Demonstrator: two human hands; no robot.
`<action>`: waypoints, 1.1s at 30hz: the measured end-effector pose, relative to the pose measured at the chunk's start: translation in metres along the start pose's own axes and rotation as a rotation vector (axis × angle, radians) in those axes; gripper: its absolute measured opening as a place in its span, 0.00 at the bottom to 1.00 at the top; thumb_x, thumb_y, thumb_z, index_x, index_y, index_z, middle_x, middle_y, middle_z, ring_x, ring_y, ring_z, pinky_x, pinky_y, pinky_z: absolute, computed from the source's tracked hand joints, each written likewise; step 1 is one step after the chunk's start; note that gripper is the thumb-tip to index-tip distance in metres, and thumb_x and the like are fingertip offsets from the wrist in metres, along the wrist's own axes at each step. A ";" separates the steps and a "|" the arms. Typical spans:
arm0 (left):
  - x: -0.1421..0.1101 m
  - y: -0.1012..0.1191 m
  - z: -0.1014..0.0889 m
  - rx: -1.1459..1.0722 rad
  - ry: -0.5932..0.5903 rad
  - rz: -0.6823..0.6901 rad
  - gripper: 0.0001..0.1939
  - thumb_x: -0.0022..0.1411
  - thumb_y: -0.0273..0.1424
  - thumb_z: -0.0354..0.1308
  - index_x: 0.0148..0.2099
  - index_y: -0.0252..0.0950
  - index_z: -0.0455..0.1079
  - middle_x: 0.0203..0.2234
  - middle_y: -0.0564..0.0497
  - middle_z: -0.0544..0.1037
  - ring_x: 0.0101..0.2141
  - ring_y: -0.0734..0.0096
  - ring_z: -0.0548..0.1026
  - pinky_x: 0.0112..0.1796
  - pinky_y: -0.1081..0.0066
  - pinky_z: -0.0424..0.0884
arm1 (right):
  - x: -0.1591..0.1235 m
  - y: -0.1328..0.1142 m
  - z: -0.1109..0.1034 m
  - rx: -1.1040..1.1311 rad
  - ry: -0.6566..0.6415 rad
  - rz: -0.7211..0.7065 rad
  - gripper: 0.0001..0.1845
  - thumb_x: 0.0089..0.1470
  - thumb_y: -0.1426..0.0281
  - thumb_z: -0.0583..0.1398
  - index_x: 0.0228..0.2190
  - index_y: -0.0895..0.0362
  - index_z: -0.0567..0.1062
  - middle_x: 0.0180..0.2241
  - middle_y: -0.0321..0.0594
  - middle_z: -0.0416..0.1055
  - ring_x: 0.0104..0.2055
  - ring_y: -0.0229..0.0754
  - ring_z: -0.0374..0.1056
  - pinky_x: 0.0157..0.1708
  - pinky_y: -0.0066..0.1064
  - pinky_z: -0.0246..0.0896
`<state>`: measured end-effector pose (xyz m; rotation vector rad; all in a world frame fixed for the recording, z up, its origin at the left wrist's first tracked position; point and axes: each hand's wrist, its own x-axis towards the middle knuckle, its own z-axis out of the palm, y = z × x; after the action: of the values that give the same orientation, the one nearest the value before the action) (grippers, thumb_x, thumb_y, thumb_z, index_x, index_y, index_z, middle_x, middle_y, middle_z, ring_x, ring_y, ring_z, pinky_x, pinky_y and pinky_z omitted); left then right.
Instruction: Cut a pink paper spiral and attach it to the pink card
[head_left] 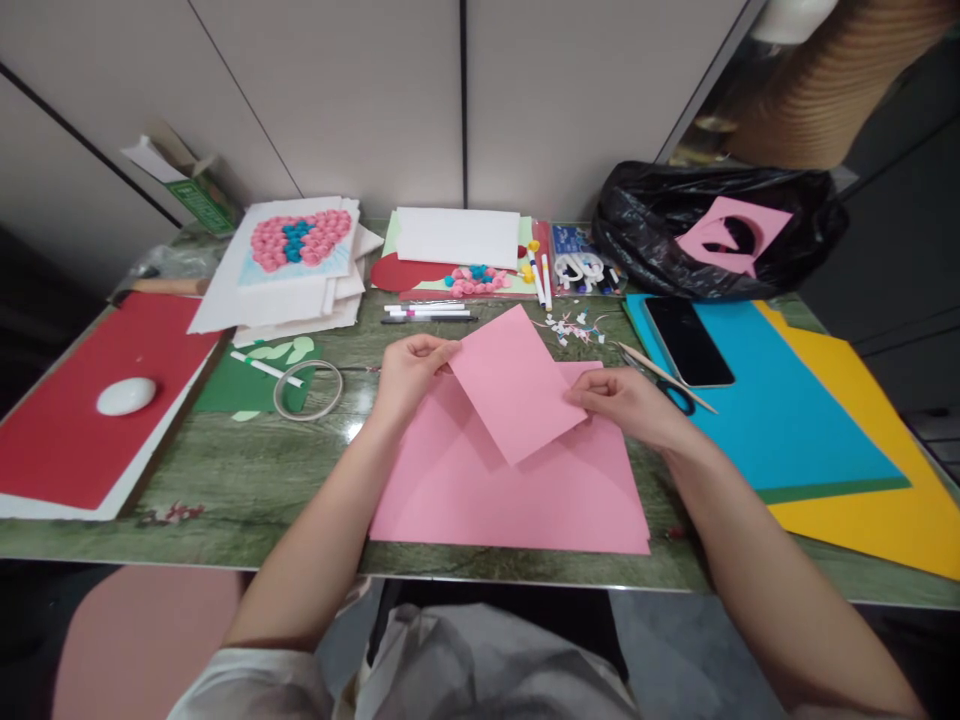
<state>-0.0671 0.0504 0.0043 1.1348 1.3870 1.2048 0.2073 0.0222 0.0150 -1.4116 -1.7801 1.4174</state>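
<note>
A small pink sheet of paper (517, 390) is held up between my two hands, turned so one corner points toward me. My left hand (412, 375) pinches its left corner between thumb and fingers. At the opposite corner, my right hand (619, 398) grips the paper in the same way. Beneath it, larger pink paper (510, 515) lies flat on the table near the front edge. Just right of my right hand are scissors (675, 393) and a pointed wooden stick (667, 375). A roll of tape (307, 390) lies left of my left hand.
On the right, a phone (690, 340) rests on blue paper (795, 430) over yellow paper (885, 480). Behind stands a black bag (637, 230) with pink scraps. Red paper (82, 440) holds a white oval object (126, 396). Pens (427, 312) and paper bits (574, 328) lie behind my hands.
</note>
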 end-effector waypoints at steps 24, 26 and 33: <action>-0.012 -0.014 0.017 -0.160 -0.329 -0.301 0.11 0.47 0.36 0.65 0.29 0.33 0.74 0.25 0.49 0.77 0.22 0.79 0.70 0.26 0.75 0.67 | 0.000 0.001 0.007 0.058 0.214 0.071 0.18 0.45 0.56 0.62 0.18 0.58 0.71 0.19 0.35 0.65 0.21 0.34 0.59 0.22 0.28 0.53; -0.011 -0.015 0.017 -0.170 -0.319 -0.293 0.12 0.47 0.37 0.65 0.29 0.33 0.74 0.25 0.49 0.77 0.22 0.79 0.70 0.27 0.74 0.67 | 0.000 0.000 0.007 0.082 0.171 0.063 0.17 0.46 0.56 0.61 0.21 0.58 0.72 0.21 0.36 0.67 0.23 0.35 0.60 0.23 0.29 0.53; -0.012 -0.014 0.016 -0.184 -0.323 -0.273 0.11 0.48 0.36 0.65 0.31 0.33 0.75 0.25 0.49 0.77 0.24 0.78 0.71 0.28 0.75 0.66 | 0.001 0.003 0.008 0.050 0.121 0.062 0.17 0.49 0.57 0.60 0.21 0.58 0.70 0.19 0.32 0.62 0.21 0.33 0.55 0.21 0.27 0.47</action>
<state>-0.0504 0.0397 -0.0103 0.9291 1.1177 0.8895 0.2015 0.0190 0.0094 -1.5054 -1.6279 1.3666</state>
